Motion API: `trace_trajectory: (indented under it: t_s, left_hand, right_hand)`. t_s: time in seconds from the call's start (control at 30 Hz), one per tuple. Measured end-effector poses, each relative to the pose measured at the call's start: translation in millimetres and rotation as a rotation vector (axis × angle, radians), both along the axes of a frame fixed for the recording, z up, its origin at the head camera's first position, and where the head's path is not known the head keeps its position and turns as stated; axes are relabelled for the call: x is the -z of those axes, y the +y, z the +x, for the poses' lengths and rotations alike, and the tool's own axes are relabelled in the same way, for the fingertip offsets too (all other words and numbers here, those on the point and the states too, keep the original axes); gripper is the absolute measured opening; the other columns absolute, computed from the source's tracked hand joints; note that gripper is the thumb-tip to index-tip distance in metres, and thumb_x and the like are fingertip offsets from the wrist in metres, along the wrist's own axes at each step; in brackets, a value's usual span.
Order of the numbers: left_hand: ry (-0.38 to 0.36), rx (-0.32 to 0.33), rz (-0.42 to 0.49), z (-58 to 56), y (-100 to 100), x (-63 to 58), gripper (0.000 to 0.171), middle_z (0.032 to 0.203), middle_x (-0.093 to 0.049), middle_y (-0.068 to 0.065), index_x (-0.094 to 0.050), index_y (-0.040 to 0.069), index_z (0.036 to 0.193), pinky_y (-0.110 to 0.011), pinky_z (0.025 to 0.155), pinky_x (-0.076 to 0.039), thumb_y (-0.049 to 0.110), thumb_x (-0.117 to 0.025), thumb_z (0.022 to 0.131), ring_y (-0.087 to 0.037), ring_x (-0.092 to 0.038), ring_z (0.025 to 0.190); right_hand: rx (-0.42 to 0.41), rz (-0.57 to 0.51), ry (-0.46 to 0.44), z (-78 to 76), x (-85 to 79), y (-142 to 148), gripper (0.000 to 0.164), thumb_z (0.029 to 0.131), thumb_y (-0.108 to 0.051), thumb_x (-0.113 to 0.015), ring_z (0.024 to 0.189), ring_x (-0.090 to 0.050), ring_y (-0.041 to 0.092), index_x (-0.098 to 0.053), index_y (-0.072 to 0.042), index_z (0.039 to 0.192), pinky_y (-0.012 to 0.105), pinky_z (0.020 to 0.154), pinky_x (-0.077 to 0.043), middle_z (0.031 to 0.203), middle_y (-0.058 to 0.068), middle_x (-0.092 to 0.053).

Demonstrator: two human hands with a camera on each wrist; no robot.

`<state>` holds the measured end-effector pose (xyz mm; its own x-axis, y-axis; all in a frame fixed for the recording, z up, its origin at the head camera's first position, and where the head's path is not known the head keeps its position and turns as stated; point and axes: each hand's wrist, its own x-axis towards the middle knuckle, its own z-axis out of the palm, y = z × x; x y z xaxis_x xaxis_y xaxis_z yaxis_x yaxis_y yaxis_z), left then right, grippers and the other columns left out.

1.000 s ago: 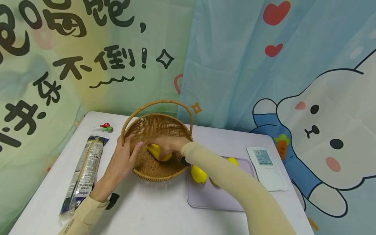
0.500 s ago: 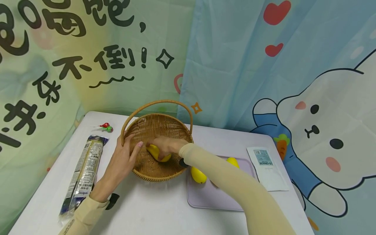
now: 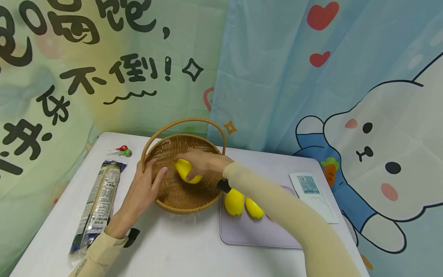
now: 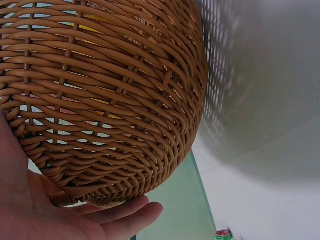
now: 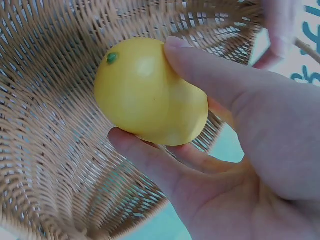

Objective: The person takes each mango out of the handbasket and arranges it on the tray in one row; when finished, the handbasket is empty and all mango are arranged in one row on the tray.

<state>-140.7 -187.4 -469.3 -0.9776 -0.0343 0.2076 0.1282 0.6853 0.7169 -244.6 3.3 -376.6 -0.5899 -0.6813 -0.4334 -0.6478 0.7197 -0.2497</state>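
A brown wicker basket (image 3: 180, 198) with a tall hooped handle stands tilted toward me at the back of the table. My left hand (image 3: 142, 188) grips its left rim beside the foot of the handle, thumb on the inner side. In the left wrist view the fingers (image 4: 132, 217) lie along the woven outside. Inside the basket, my right hand (image 3: 202, 161) holds a smooth yellow pear (image 3: 184, 168). The right wrist view shows thumb and fingers on opposite sides of the pear (image 5: 145, 90), its end with a green dot facing the camera.
Right of the basket, a pale purple tray (image 3: 249, 234) carries more yellow pears (image 3: 234, 202), partly behind the right sleeve. A white packet (image 3: 313, 196) lies farther right. On the left are a long plastic-wrapped package (image 3: 100, 204) and small red and green items (image 3: 122, 149).
My right hand has raised the pear a little inside the basket, up and away from its bottom. The right forearm has shifted, uncovering another pear on the tray. My left hand stays put.
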Motion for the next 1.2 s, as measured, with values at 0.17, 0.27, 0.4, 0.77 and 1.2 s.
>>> trace_trajectory:
  t_s: [0.17,0.27,0.4,0.77,1.2]
  left_hand:
    - [0.006,-0.001,-0.005,0.5,1.7,-1.1,0.071,0.162,-0.018,-0.031,-0.035,0.0,0.154,-0.067,0.107,-0.039,0.053,-0.038,0.107,-0.054,-0.042,0.137]
    - [-0.004,-0.005,-0.004,1.3,1.6,-1.9,0.072,0.161,-0.019,-0.032,-0.035,0.0,0.154,-0.067,0.106,-0.04,0.054,-0.038,0.107,-0.054,-0.044,0.135]
    - [-0.011,-0.005,-0.005,1.7,1.1,-2.1,0.072,0.16,-0.019,-0.034,-0.034,0.0,0.154,-0.067,0.105,-0.041,0.054,-0.037,0.107,-0.055,-0.045,0.133]
    - [-0.005,0.002,0.003,1.3,1.7,-2.3,0.072,0.161,-0.017,-0.033,-0.034,-0.001,0.154,-0.068,0.106,-0.039,0.054,-0.037,0.107,-0.056,-0.04,0.137]
    - [-0.003,-0.002,0.012,0.4,0.1,-1.0,0.072,0.162,-0.017,-0.032,-0.034,0.001,0.154,-0.069,0.105,-0.04,0.054,-0.038,0.107,-0.056,-0.041,0.137]
  right_hand:
    - [-0.004,-0.036,0.012,2.8,-15.8,11.9,0.073,0.092,-0.028,-0.078,0.14,-0.044,0.026,-0.041,-0.027,0.155,0.044,0.112,-0.044,0.156,0.012,-0.041]
    - [-0.012,-0.061,0.014,6.2,-25.6,17.8,0.073,0.092,-0.028,-0.077,0.142,-0.042,0.027,-0.04,-0.026,0.155,0.045,0.113,-0.043,0.157,0.012,-0.041]
    - [-0.034,-0.096,0.019,10.7,-37.2,25.6,0.073,0.092,-0.029,-0.077,0.142,-0.04,0.026,-0.04,-0.026,0.155,0.046,0.114,-0.04,0.155,0.01,-0.043]
    - [0.025,-0.197,-0.008,30.4,-69.9,74.8,0.072,0.093,-0.025,-0.076,0.141,-0.04,0.023,-0.041,-0.027,0.155,0.043,0.113,-0.041,0.156,0.007,-0.04]
    - [0.29,-0.247,0.058,45.1,-96.5,206.9,0.074,0.093,-0.031,-0.076,0.135,-0.047,0.03,-0.038,-0.028,0.157,0.051,0.102,-0.052,0.157,0.009,-0.039]
